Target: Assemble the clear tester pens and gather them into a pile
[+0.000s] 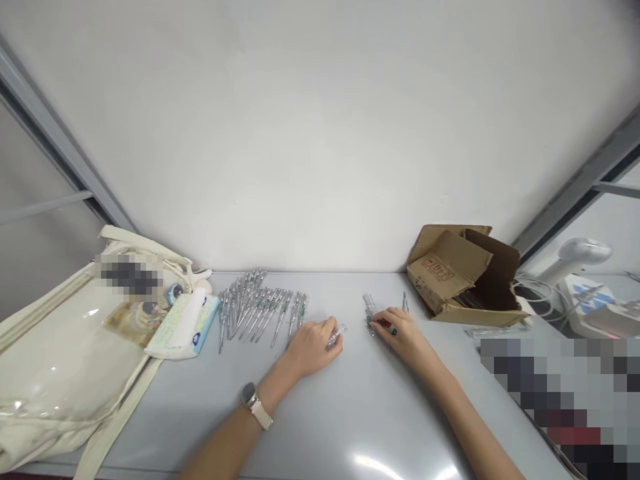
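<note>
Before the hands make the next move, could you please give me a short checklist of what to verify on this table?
1. Left hand grips the clear piece at its fingertips: ok.
2. Right hand has a sure hold on a pen of the small pile: cannot tell, the fingers cover it.
3. Both hands rest low on the table: ok.
4. Row of tester pens lies flat, away from the near edge: ok.
5. Cardboard box stands apart from the right hand: ok.
</note>
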### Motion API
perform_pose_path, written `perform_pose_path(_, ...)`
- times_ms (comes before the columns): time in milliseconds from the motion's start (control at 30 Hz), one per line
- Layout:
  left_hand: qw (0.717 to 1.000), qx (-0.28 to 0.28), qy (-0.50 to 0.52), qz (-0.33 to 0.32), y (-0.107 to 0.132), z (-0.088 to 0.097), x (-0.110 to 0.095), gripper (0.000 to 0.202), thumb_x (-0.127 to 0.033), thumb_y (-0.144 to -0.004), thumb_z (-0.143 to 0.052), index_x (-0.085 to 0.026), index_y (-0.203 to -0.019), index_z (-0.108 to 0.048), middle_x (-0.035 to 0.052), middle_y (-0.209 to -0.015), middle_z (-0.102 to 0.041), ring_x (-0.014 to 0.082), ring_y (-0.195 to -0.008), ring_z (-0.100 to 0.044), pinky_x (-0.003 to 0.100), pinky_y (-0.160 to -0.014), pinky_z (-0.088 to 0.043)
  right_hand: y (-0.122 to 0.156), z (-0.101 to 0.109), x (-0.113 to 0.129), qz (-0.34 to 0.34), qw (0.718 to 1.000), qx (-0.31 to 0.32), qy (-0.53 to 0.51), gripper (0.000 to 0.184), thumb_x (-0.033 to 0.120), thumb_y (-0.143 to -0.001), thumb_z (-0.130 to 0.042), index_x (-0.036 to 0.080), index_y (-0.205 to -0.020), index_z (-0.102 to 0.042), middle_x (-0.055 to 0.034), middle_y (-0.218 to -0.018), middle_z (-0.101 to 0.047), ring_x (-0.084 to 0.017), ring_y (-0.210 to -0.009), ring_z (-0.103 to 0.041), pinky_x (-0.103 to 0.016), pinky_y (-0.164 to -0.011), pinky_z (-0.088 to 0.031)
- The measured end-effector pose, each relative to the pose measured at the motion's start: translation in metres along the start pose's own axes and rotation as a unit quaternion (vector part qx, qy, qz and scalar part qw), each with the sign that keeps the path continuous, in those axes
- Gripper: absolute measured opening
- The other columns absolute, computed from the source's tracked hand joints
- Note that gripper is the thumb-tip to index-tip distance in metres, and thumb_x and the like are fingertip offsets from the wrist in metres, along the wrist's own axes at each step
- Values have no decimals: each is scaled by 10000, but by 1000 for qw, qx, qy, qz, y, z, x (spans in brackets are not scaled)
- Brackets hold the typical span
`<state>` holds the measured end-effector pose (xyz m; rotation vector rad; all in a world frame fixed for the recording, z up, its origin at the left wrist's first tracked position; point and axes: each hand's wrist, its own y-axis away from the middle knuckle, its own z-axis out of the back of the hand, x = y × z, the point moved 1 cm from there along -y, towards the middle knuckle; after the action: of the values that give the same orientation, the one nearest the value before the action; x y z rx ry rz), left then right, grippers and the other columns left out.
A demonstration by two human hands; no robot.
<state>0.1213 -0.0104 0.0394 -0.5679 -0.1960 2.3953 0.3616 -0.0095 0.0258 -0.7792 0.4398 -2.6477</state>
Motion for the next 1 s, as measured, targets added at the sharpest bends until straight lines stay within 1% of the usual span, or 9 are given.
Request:
perform_pose_path(200,1000,5,-5,-4,-1,1,-1,55,-250,-898,-452,-207,-879,-481,-31,-640,-545,157,-585,-537,275,-619,-375,-3,-12,-7,13,999,-2,30,310,414,-929,-471,210,-742,-612,-48,-720,-614,-204,-691,-582,-407,-724,-449)
perform_pose_path(400,1000,-3,0,-4,0,2,-2,51,-244,-893,-457,-208,-874,-488,-27,-644,-545,158,-591,-532,282,-645,-388,-5,-16,2,15,999,8,28,243,355,-925,-484,222,-780,-627,-54,-768,-620,-220,-763,-597,-397,-740,-449)
perform_pose_path(500,999,-5,42,10,1,2,-2,50,-249,-884,-471,-208,-876,-499,-24,-674,-554,145,-594,-526,269,-631,-388,-6,-18,10,7,1000,20,3,195,308,-907,-501,217,-792,-630,-57,-793,-623,-218,-784,-598,-398,-763,-448)
perform_pose_path(600,986,-20,149,65,1,0,-2,74,-283,-873,-491,-213,-855,-504,-37,-671,-537,119,-580,-501,238,-582,-367,-7,-21,13,-6,999,24,-23,156,287,-880,-525,213,-786,-623,-49,-789,-614,-211,-774,-590,-394,-766,-448)
perform_pose_path(667,952,-25,280,122,-2,-4,-1,119,-331,-873,-489,-212,-874,-498,-44,-666,-526,103,-549,-481,218,-529,-348,-7,-22,14,-12,999,22,-37,142,292,-867,-538,211,-781,-618,-46,-784,-606,-211,-769,-582,-396,-765,-448)
perform_pose_path(767,858,-6,470,209,-7,-8,1,207,-380,-848,-511,-199,-947,-498,-72,-611,-459,67,-437,-375,190,-431,-265,-6,-20,17,-13,998,12,-66,172,328,-869,-540,212,-769,-616,-53,-780,-599,-217,-773,-570,-413,-782,-437)
perform_pose_path(867,796,-27,540,272,-11,-4,2,268,-396,-785,-606,-177,-925,-540,-104,-560,-329,34,-409,-232,181,-407,-168,-9,-13,26,-54,988,-23,-144,226,420,-848,-569,218,-775,-639,-50,-778,-598,-218,-773,-556,-406,-782,-427)
perform_pose_path(933,774,-50,564,282,-11,3,4,335,-435,-747,-667,-170,-927,-571,-101,-571,-313,28,-427,-208,187,-410,-133,-16,-11,34,-124,962,-31,-242,277,488,-803,-617,215,-791,-659,-33,-750,-592,-201,-735,-539,-372,-744,-420)
perform_pose_path(1000,760,-57,589,270,-11,9,4,423,-486,-724,-702,-165,-981,-600,-98,-577,-310,29,-440,-195,197,-413,-118,-25,-16,45,-192,910,-13,-368,328,532,-769,-649,207,-803,-668,-5,-699,-572,-169,-677,-507,-328,-694,-401)
